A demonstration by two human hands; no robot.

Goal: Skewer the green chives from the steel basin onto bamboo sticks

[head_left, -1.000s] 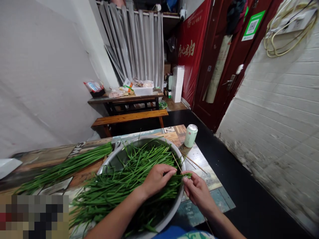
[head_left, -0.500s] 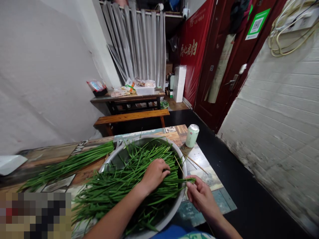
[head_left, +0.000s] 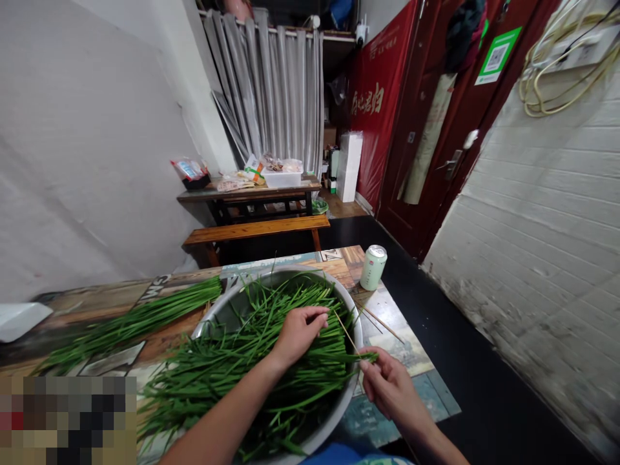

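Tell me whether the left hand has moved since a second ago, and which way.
Yes. Judged against the pale green can standing on the table, the left hand has shifted slightly left and forward.

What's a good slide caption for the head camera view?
Left hand over green stalks in a metal basin; right hand pinches a few by the rim.

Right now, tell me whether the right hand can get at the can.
Likely yes: the can stands upright beyond the right hand, with only thin sticks lying between. Its fingers are pinching greens, though, so they'd probably have to let go first.
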